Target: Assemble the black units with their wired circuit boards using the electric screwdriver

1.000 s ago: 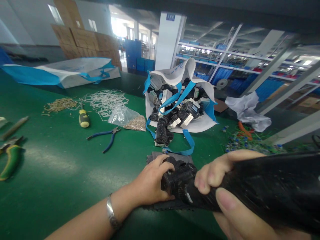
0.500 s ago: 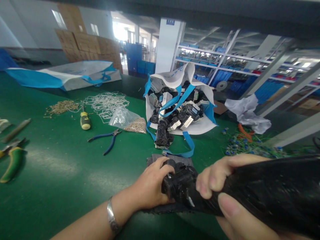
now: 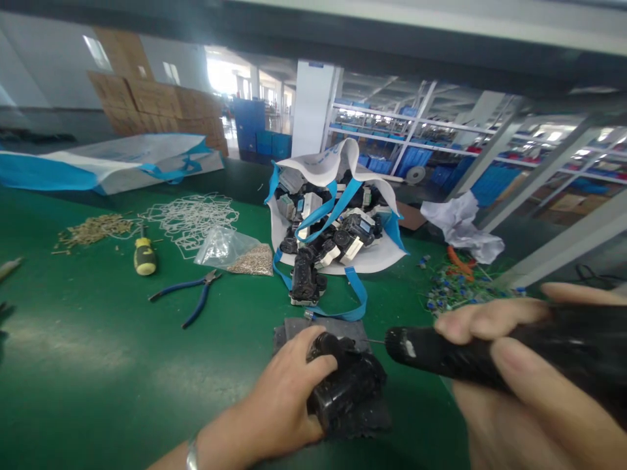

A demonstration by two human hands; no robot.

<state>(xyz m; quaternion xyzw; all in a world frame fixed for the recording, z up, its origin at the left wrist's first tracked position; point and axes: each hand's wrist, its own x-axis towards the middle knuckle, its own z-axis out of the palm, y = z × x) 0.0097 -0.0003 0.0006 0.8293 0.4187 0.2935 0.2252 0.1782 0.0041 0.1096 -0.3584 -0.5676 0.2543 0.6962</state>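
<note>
My left hand is wrapped round a black plastic device with rounded parts. Under the device lies a dark cloth pad on the green table. My right hand grips a black electric screwdriver held almost level. Its thin bit points left at the upper edge of the device; whether the tip touches cannot be made out. Just beyond, a white and blue bag lies on its side, mouth towards me, full of similar black devices with pale parts. One such device sits at its mouth.
Blue-handled cutters, a yellow screwdriver, a plastic bag of small screws, white wire loops and a tan heap of small pieces lie left. Green wires with blue ends and crumpled white paper lie right.
The electric screwdriver has drawn back to the right, away from the device, baring its bit. The device has turned in my left hand. The view has shifted.
</note>
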